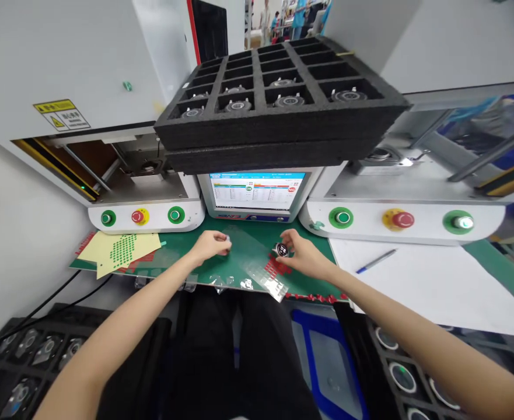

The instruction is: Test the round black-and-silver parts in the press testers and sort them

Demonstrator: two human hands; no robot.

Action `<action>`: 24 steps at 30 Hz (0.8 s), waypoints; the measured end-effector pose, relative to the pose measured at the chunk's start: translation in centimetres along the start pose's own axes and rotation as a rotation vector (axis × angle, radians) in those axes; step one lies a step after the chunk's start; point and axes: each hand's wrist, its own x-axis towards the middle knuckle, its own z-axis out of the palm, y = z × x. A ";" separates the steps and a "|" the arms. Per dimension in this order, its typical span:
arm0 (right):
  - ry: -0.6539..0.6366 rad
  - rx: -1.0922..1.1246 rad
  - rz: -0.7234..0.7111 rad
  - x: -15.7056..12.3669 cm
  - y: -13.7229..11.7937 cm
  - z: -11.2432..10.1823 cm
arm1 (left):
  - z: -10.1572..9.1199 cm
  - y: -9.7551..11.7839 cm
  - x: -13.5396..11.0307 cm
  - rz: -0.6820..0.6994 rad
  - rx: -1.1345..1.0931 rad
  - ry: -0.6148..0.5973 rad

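Over the green table [221, 266], your right hand [301, 252] curls, fingers parted around the watch [282, 249]; your left hand [212, 245] pinches nearly closed. The watch, just above the table, tips its lit face up toward you, long axis unclear; your left fingertips grip a tiny pale scrap [227, 238].

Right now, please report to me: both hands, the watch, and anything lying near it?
Right hand holding watch, display lit. Left hand pinched, contents unclear. Red pieces and clear strip lying close to the watch.
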 end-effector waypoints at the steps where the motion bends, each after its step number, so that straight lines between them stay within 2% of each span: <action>1: -0.032 -0.024 -0.006 0.8 -0.1 0.0 | 0.9 0.5 0.5 -0.013 -0.057 -0.007; 4: -0.111 -0.100 -0.035 2.5 -0.5 -0.1 | 3.6 1.8 1.8 -0.033 -0.164 -0.010; 7: -0.159 -0.160 -0.058 2.7 -0.9 0.0 | 5.3 2.5 2.0 -0.032 -0.185 0.047; 11: -0.131 -0.207 -0.079 1.1 -0.5 -1.1 | 5.8 2.3 1.2 0.010 -0.127 0.175; 14: -0.006 -0.249 -0.032 -0.7 1.1 -4.1 | 5.2 1.3 0.6 0.047 -0.064 0.246; 16: 0.126 -0.289 0.052 -1.4 2.8 -7.3 | 3.5 0.1 0.4 0.058 -0.022 0.307; 18: 0.267 -0.352 0.148 -1.3 4.9 -11.0 | 0.2 -1.5 0.2 0.042 0.030 0.420; 22: 0.518 -0.554 0.379 1.2 9.4 -17.6 | -9.9 -4.3 1.2 -0.069 0.176 0.731; 24: 0.582 -0.670 0.413 3.3 11.6 -19.8 | -14.6 -4.9 2.9 -0.099 0.254 0.824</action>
